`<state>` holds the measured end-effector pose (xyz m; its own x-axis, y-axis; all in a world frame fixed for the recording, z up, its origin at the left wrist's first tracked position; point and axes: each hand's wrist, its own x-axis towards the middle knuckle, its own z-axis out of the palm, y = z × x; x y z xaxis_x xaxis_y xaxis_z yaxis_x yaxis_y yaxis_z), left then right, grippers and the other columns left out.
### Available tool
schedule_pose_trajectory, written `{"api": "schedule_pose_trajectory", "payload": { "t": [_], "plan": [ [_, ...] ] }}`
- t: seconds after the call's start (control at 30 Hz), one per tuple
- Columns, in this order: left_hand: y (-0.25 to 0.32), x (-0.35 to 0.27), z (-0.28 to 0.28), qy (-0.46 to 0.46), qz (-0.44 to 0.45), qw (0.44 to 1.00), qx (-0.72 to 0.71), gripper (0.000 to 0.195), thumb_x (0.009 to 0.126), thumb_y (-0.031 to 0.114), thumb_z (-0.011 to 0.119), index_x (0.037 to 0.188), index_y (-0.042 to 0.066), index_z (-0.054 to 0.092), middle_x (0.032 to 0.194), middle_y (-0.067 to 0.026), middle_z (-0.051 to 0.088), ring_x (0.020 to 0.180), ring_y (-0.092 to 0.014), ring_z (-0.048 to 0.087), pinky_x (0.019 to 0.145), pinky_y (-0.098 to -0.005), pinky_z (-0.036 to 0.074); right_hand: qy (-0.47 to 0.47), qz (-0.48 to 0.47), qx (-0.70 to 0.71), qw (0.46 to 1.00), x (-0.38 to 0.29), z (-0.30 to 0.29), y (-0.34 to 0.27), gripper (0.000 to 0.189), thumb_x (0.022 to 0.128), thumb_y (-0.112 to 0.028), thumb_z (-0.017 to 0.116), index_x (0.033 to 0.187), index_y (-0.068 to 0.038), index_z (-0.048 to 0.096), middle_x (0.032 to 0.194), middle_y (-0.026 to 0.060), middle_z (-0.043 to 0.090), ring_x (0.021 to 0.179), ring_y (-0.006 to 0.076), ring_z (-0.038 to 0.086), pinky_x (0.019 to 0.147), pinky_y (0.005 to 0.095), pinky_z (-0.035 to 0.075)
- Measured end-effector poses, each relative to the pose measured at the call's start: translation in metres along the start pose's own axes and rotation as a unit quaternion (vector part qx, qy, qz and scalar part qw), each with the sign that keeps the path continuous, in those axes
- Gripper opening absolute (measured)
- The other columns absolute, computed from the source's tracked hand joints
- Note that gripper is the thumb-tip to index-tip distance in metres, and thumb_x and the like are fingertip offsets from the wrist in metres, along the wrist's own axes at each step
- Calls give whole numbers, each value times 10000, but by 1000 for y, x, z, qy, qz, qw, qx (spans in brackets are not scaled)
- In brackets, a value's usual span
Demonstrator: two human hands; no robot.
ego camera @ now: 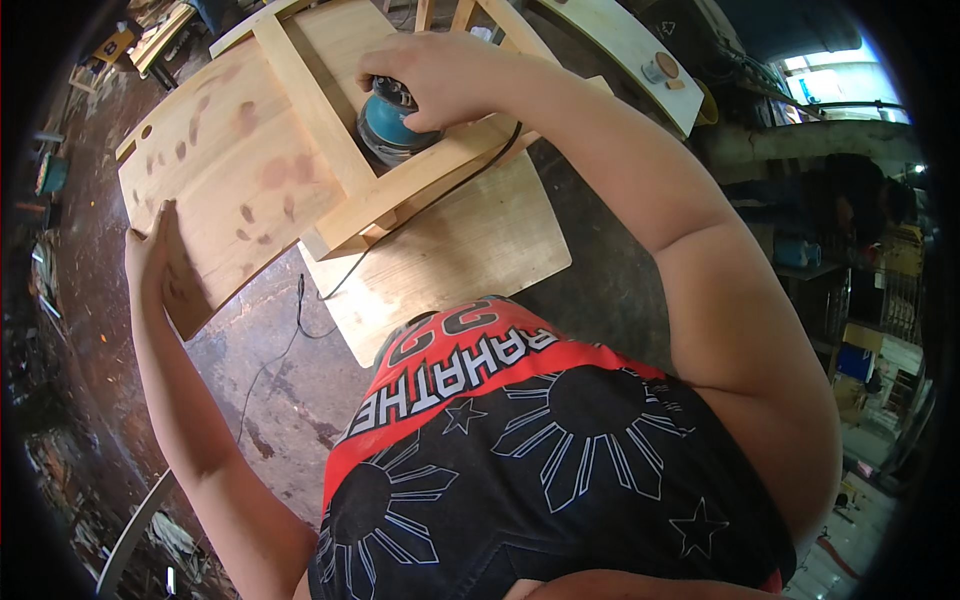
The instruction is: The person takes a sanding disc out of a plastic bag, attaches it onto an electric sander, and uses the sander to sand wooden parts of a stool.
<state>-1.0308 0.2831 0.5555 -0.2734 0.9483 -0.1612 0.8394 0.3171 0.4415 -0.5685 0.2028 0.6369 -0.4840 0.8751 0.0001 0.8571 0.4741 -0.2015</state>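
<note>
My right hand (442, 79) grips the top of a teal power sander (390, 127), probably a random orbital type. The sander sits inside a corner of a pale wooden frame (307, 90), against a recessed panel. A black power cord (457, 187) runs from it over the frame's near rail. With my left hand (148, 247) I hold the outer edge of a wide wooden panel (225, 142) joined to that frame. Dark smudges mark this panel, and two cut-outs show near its far left corner. The sander's pad is mostly hidden.
Below the frame lies a plywood board (465, 255) with rounded corners. A thin cable (274, 360) trails across the concrete floor. At upper right, a pale board (615, 45) carries a jar (658, 71). Another person (862, 195) is in the dim area on the right.
</note>
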Motion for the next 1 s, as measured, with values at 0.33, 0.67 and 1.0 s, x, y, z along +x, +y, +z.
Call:
{"api": "schedule_pose_trajectory", "payload": {
  "t": [0.33, 0.67, 1.0],
  "plan": [
    [10, -9, 5, 10, 18, 998, -54, 847, 757, 580, 760, 1210, -102, 547, 1189, -264, 634, 1111, -327, 627, 947, -390, 481, 118, 115, -15, 986, 39, 8, 47, 612, 718, -264, 720, 1286, -199, 503, 1190, 158, 597, 1075, 330, 627, 877, 457, 522],
    [14, -16, 1, 19, 3, 999, -37, 855, 742, 575, 763, 1232, -90, 538, 1196, -264, 635, 1117, -334, 629, 945, -386, 485, 71, 214, 65, 972, 131, -40, 60, 593, 702, -255, 768, 1202, -85, 498, 1121, 225, 664, 1074, 375, 642, 900, 459, 522],
    [9, -14, 5, 14, 12, 998, -63, 817, 765, 514, 782, 1267, -73, 516, 1217, -244, 629, 1152, -318, 614, 981, -382, 466, 56, 244, -13, 968, 145, -14, 68, 625, 725, -303, 770, 1222, -22, 515, 1083, 234, 670, 1007, 366, 660, 848, 442, 543]
  ]
}}
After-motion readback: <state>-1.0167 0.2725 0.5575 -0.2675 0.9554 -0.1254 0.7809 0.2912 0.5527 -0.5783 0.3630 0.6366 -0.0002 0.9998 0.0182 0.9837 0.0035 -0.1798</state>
